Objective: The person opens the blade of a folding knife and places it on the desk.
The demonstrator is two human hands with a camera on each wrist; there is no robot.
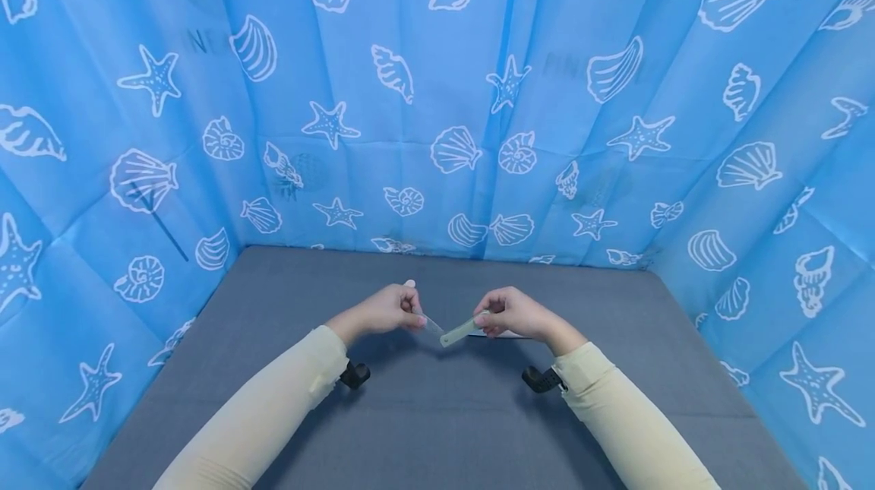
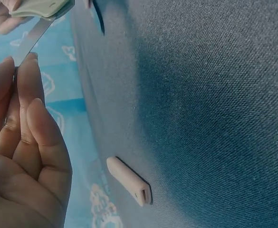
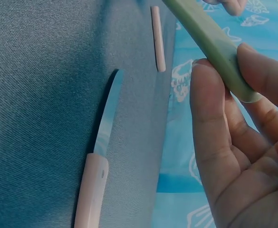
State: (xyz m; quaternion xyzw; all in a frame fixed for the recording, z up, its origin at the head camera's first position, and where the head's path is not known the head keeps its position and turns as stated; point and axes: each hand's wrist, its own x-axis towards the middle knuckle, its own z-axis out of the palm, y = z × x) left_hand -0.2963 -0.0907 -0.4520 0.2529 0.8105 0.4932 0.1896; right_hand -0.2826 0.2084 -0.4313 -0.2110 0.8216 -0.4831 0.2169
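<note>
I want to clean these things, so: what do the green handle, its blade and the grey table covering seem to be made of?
Green handle: probably hard plastic, satin, judging by its smooth, rounded surface. Blade: likely metal, from its thin, grey, shiny face, though ceramic is possible. Grey table covering: apparently woven fabric, matte, since threads show.

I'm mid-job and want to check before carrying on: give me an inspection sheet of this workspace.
Surface: grey cloth-covered tabletop.
Job's things: green-handled knife, its blade at an angle to the handle.
Clutter: pink-handled knife lying bare-bladed and a pink piece lying apart from it, both on the tabletop.
Left hand: pinches the blade.
Right hand: grips the handle.
Cables: nothing seen.
Surroundings: blue patterned curtain behind and on both sides.
</note>
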